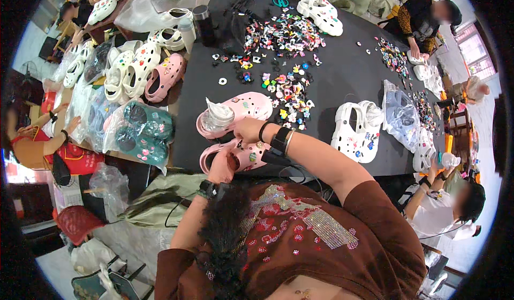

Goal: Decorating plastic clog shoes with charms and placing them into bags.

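Two pink clogs with small charms lie before me at the table's near edge. My left hand point(221, 167) is closed round the opening of the nearer pink clog point(252, 156), its fingers partly inside. My right hand point(248, 131) reaches over the same shoe from the right. Its fingers are pinched together close to the left fingertips; whatever they hold is too small to make out. Just beyond sits the farther pink clog point(256, 105), with white wrapping point(218, 116) stuffed in its opening. A heap of colourful charms point(292, 97) lies beyond the clogs.
A larger charm pile point(284, 35) spreads across the black table point(337, 75). White clogs point(350, 134) stand at right beside a bagged blue pair point(400, 115). At left are bagged green clogs point(143, 131), cream clogs point(142, 67) and a dark tumbler point(203, 24). Other people work around the table.
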Motion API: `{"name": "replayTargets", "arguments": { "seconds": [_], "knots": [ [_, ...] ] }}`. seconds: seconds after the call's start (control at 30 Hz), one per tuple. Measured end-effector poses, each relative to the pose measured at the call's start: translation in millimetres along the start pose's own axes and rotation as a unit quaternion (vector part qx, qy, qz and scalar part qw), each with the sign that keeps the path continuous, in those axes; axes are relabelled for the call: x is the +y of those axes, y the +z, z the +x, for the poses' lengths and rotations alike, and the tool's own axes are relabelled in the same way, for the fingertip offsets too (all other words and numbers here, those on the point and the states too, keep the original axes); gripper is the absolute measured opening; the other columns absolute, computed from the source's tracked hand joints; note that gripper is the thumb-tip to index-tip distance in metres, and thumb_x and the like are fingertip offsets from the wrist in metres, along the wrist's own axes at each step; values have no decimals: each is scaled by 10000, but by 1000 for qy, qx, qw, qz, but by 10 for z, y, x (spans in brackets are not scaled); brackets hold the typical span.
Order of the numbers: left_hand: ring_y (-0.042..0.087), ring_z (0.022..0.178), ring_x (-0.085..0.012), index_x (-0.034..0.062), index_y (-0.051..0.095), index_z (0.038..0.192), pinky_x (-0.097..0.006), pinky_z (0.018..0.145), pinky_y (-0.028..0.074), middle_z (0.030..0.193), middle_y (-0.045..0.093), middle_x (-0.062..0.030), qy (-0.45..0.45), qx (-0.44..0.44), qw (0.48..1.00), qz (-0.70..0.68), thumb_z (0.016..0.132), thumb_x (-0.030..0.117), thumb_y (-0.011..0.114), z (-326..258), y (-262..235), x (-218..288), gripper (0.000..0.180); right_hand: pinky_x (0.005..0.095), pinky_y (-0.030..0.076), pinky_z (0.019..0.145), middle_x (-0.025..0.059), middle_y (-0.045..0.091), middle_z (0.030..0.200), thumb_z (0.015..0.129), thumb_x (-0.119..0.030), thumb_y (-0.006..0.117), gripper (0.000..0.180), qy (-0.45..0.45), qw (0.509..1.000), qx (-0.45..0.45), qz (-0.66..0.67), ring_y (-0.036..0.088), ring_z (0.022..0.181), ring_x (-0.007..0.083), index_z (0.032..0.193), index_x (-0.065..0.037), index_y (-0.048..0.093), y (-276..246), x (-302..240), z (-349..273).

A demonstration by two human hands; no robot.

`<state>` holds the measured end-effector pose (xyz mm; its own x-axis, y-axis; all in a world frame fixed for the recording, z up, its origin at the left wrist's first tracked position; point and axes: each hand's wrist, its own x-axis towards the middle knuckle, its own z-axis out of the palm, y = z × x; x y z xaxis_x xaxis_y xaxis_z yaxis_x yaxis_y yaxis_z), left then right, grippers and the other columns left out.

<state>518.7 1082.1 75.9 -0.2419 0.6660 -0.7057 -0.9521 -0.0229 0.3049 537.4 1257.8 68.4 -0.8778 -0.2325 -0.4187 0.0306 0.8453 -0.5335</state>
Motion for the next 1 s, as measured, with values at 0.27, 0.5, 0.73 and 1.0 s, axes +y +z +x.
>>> {"name": "replayTargets", "arguments": {
  "seconds": [0.27, 0.5, 0.73, 1.0],
  "knots": [
    [615, 850, -191, 54, 568, 1079, -352, 735, 505, 966, 617, -50, 55, -33, 985, 163, 940, 175, 470, 244, -308, -130, 209, 419, 496, 748, 146, 666, 892, 579, -192, 817, 428, 50, 997, 9, -65, 635, 883, 318, 937, -35, 643, 236, 29, 244],
    [626, 736, -168, -51, 626, 1004, -281, 644, 486, 892, 656, -76, 245, -10, 800, 548, 907, 168, 555, 90, -380, -138, 250, 414, 485, 823, 171, 619, 1056, 554, -119, 836, 698, 100, 994, -6, 34, 592, 1013, 341, 1152, -29, 488, 157, -179, 75],
    [616, 731, -156, -76, 641, 959, -274, 643, 484, 887, 658, -91, 66, 108, 933, 338, 891, 160, 595, -238, 95, -90, 250, 547, 416, 922, 158, 536, 1248, 558, -202, 863, 847, 163, 985, -34, 35, 521, 1140, 384, 1264, -122, 403, 60, -331, -74],
    [604, 786, -171, -85, 635, 1012, -295, 744, 471, 909, 666, -84, 62, 125, 864, 483, 882, 174, 606, 49, -192, -167, 291, 643, 341, 924, 127, 469, 1316, 588, -213, 837, 824, 187, 980, -15, 65, 386, 1261, 368, 1289, -222, 404, 64, -324, -189]
  ]
}}
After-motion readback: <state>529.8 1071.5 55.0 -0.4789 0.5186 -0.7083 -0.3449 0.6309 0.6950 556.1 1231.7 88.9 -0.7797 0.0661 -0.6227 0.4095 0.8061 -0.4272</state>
